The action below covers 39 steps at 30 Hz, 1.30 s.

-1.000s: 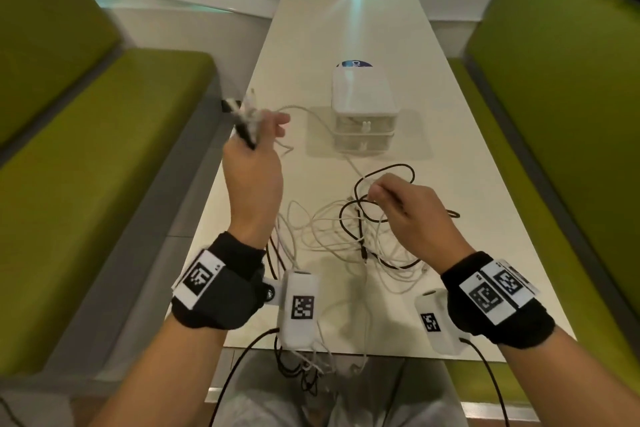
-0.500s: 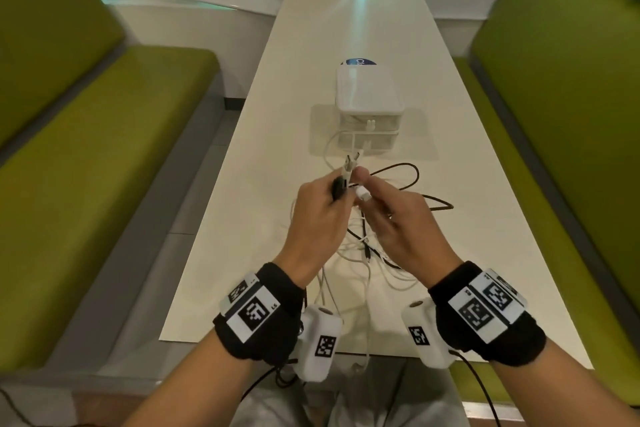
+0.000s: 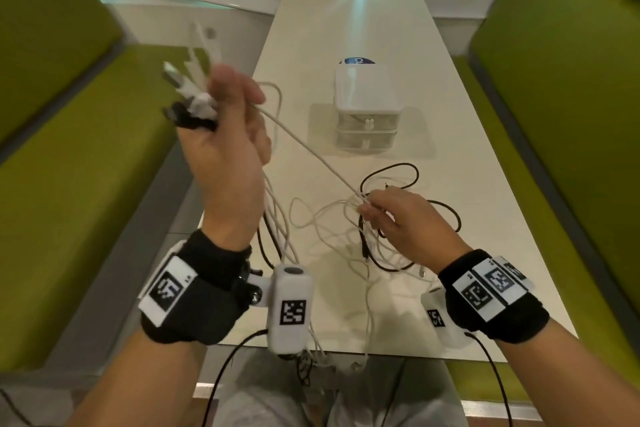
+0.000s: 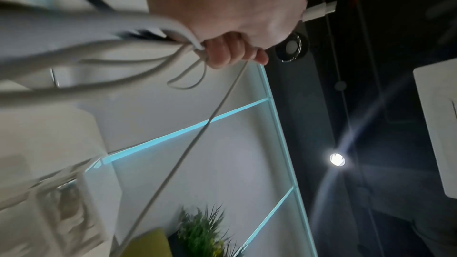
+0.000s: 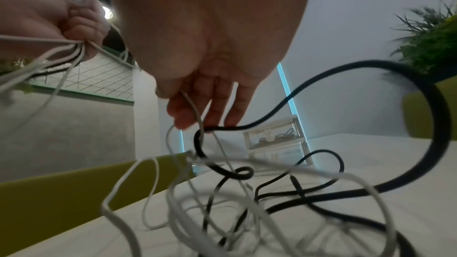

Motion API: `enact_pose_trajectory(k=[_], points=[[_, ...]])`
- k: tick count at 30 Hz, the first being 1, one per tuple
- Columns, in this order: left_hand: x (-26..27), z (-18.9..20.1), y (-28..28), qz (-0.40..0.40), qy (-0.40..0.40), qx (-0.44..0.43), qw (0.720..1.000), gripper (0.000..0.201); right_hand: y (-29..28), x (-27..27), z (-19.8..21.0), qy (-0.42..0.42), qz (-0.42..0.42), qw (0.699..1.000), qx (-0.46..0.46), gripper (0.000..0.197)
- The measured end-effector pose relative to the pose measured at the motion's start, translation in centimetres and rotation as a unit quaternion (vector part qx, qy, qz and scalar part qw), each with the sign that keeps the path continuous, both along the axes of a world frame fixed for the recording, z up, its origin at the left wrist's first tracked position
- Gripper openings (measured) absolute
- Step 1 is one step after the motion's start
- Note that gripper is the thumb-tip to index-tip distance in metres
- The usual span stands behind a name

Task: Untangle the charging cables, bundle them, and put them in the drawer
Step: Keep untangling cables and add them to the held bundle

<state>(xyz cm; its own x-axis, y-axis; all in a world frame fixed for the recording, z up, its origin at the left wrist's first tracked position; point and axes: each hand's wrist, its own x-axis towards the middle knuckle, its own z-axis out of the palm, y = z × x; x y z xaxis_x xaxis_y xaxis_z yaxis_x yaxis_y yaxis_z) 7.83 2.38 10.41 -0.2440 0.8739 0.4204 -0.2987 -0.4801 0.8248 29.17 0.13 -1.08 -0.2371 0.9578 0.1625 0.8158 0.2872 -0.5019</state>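
1. Green sofas (image 3: 69, 184) flank the long white bench (image 3: 346, 28) on both sides, and the bench runs straight away from the person.
2. Mid-bench stands the small white drawer unit (image 3: 367, 107), two clear drawers stacked, fronts facing the person (both look closed); a round blue sticker (image 3: 356, 61) peeks out behind it.
3. Between the drawers and the person sprawls the tangle of cables (image 3: 346, 236), white loops laced with a black one (image 5: 371, 189), some strands hanging off the near edge.
4. One white cable (image 3: 311, 152) is pulled taut, slanting from upper left down to lower right.
5. The left hand (image 3: 225, 149), raised beside the bench's left edge, is fisted round a bunch of cable ends, white and black plugs (image 3: 190, 94) fanning up and leftward.
6. The right hand (image 3: 408, 222), low over the tangle, pinches the taut cable's lower end between thumb and fingertips.
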Motion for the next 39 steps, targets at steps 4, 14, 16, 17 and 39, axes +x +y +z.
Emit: enact_pose_trajectory(k=[4,14,16,17,39], points=[[-0.8,1.3,-0.1,0.048,-0.052,0.011,0.997,0.041,0.9,0.8,0.2,-0.033,-0.017,0.999,0.001,0.032],[-1.5,-2.1,2.5,0.053,0.164,-0.105,0.979,0.032,1.2,1.1,0.9,0.034,-0.120,0.984,0.130,0.016],[-0.8,-4.3,2.4,-0.021,0.367,-0.169,0.915,0.040,1.0,0.5,1.3,0.056,-0.116,0.983,0.127,0.016],[-0.1,-5.1,1.8,-0.053,0.416,-0.187,0.889,0.043,0.9,0.2,1.5,0.066,-0.110,0.984,0.123,0.016],[4.2,-6.2,-0.3,-0.054,0.401,-0.097,0.909,0.012,-0.4,-1.6,1.1,0.134,-0.057,0.986,0.079,0.012]])
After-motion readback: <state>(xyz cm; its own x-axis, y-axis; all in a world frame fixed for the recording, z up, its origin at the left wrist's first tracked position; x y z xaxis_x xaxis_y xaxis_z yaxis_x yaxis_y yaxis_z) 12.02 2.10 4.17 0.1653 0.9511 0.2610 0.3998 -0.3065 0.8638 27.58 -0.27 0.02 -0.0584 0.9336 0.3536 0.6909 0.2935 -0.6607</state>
